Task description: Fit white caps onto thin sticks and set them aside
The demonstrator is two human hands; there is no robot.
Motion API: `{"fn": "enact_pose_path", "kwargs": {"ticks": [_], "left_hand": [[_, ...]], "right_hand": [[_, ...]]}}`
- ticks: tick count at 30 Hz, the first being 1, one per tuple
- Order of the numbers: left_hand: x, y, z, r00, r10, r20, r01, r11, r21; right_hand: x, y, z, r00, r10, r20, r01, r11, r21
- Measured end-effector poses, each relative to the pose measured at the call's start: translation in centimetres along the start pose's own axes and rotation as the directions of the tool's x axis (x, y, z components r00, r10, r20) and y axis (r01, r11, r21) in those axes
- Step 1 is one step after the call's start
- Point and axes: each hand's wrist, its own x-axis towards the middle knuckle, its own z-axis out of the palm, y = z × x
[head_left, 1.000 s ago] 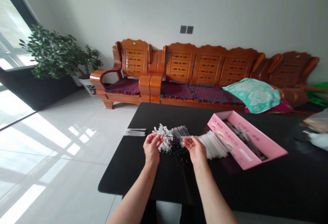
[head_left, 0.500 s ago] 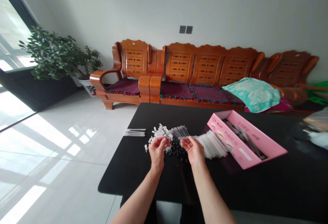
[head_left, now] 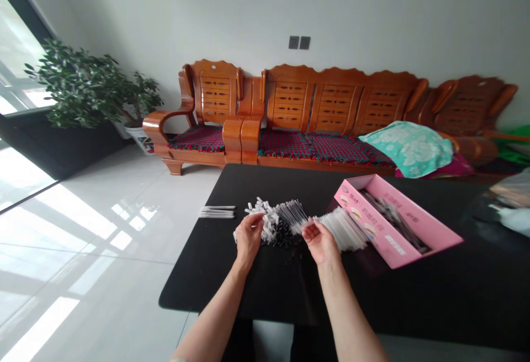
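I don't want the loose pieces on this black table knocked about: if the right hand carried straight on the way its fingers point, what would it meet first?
Most likely the fan of thin dark sticks just past the fingertips of the right hand. Depth is hard to judge here, so the fingers may already touch it.

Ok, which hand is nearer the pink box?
Right hand: nearer, left of the pink box and not touching it, with white tubes between them. Left hand: farther left, on the far side of the black pieces.
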Motion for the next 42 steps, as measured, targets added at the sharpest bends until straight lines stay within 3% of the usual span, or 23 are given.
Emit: {"fn": "enact_pose_path", "kwargs": {"ticks": [5,10,14,20,32,42], "left_hand": [[-1.1,-1.3,1.0,0.970,0.109,0.217,-0.168,0.947,0.275],[-1.9,-1.6,3.5,0.896,0.132,0.424,-0.355,0.785,0.507],[-1.5,-1.1,5.6,0.845,0.102,0.524,-0.457,0.645,0.612],[-1.3,-0.9,7.6,0.845,-0.007,0.534,-0.454,0.519,0.725],[-0.7,-0.9,8.6,0.885,-0.098,0.455,-0.348,0.509,0.787],[-0.2,-0.9,8.5,0.811,-0.132,0.569,-0.452,0.477,0.754]], "right_hand": [[0.0,-0.1,-0.3,0.997,0.075,0.035,-0.076,0.997,0.030],[0.4,-0.7,-1.1,0.999,0.042,-0.011,-0.042,0.998,0.054],[0.4,-0.8,-1.4,0.998,0.059,-0.019,-0.057,0.997,0.060],[0.3,-0.4,-1.9,0.999,0.036,0.001,-0.036,0.999,0.032],[0.1,-0.1,-1.4,0.998,0.058,-0.003,-0.058,0.998,0.035],[-0.5,-0.7,-0.8,0.995,0.083,-0.049,-0.082,0.996,0.038]]}}
